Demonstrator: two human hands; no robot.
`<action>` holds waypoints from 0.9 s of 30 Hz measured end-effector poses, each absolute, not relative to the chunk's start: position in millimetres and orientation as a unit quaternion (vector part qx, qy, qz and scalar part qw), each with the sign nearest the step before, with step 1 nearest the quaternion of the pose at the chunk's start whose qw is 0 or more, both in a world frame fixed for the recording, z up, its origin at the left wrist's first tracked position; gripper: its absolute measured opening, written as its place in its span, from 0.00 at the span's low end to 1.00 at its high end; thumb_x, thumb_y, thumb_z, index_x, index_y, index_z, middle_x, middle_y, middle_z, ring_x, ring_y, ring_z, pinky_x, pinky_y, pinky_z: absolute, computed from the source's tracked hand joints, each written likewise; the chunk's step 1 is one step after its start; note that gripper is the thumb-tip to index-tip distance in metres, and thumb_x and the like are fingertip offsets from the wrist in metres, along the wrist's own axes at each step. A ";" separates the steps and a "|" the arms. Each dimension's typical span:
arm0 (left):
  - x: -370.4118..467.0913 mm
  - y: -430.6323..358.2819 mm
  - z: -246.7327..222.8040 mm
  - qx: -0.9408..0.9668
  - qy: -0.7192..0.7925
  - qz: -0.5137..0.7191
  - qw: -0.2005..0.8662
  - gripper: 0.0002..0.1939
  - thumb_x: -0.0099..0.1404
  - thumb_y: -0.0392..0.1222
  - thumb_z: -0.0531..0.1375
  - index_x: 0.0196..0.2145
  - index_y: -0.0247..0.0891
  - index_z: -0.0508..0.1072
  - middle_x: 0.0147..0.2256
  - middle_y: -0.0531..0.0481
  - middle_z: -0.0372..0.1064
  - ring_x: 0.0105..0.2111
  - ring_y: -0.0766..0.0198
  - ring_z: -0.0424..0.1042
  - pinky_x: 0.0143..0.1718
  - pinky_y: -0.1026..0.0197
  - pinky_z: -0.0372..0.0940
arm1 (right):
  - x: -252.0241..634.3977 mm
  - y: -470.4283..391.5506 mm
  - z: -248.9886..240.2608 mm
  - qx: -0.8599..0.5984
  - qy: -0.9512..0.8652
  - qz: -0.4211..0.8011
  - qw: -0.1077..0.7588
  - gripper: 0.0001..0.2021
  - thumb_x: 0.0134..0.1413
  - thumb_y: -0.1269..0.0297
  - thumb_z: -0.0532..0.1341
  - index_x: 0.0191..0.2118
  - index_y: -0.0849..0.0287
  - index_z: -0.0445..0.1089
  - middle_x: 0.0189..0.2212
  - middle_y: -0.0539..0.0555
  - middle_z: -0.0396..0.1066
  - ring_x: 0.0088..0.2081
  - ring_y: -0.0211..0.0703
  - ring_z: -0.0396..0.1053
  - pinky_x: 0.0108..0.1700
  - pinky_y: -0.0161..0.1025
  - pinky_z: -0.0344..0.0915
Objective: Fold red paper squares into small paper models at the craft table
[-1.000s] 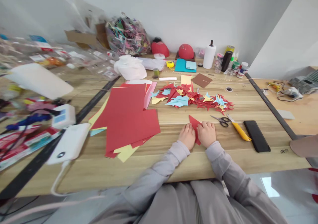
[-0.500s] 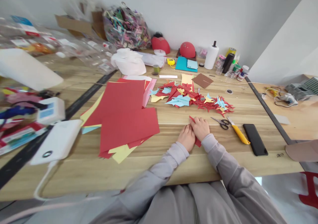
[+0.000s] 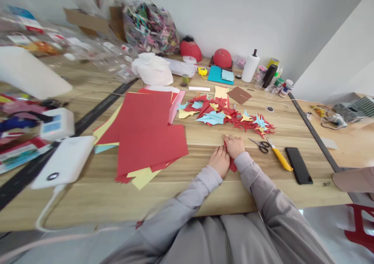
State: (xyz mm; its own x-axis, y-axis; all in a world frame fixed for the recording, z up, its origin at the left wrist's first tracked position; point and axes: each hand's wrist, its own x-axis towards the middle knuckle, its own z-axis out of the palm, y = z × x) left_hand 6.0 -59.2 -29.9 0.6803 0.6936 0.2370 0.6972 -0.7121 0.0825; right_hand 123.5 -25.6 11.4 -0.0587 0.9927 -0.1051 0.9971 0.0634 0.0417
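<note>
A narrow piece of folded red paper lies on the table, largely covered by my hands. My left hand bears down on its left side, fingers bent and close together. Against it, a little farther from me, my right hand presses the far part of the paper, its fingers closed on the edge. Just right of that hand are small scissors and a yellow-handled cutter. Beyond both hands is a heap of red, blue and yellow folded paper pieces.
A stack of red sheets over yellow ones lies to the left. A black phone rests at the right. Farther left are a white power bank with a cable and several plastic bottles. A white roll stands at the back.
The view has shifted slightly. My right hand's fingers have moved a little along the far end of the red paper; both hands remain on it.
</note>
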 end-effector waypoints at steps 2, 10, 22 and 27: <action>4.8 -59.1 -27.6 -0.911 -0.392 -0.132 0.003 0.19 0.65 0.35 0.49 0.47 0.22 0.71 0.54 0.28 0.64 0.57 0.46 0.61 0.59 0.46 0.52 | 128.7 -29.5 11.4 0.682 0.729 -0.036 0.040 0.21 0.63 0.64 0.47 0.61 0.52 0.55 0.47 0.60 0.68 0.47 0.46 0.66 0.45 0.42 0.57; 8.9 -48.7 -14.1 -0.901 -0.412 -0.132 -0.039 0.19 0.61 0.42 0.54 0.45 0.24 0.69 0.57 0.25 0.59 0.59 0.43 0.56 0.59 0.42 0.50 | 135.5 -45.2 9.4 0.675 0.737 -0.025 0.028 0.22 0.64 0.61 0.45 0.63 0.46 0.53 0.46 0.58 0.67 0.46 0.48 0.63 0.45 0.43 0.55; 6.2 -59.2 -21.6 -0.926 -0.345 -0.154 0.020 0.11 0.59 0.33 0.53 0.33 0.27 0.74 0.37 0.29 0.73 0.45 0.46 0.66 0.53 0.39 0.55 | 123.9 -38.0 17.1 0.673 0.734 0.006 0.092 0.22 0.64 0.64 0.44 0.62 0.50 0.51 0.47 0.61 0.67 0.46 0.48 0.66 0.44 0.45 0.57; 4.0 -73.7 -23.5 -0.938 -0.311 -0.136 0.071 0.12 0.61 0.34 0.53 0.34 0.25 0.74 0.32 0.30 0.73 0.40 0.48 0.69 0.50 0.41 0.57 | 122.0 -33.2 16.3 0.678 0.730 0.000 0.085 0.22 0.64 0.67 0.43 0.62 0.51 0.52 0.46 0.61 0.70 0.45 0.47 0.68 0.44 0.45 0.57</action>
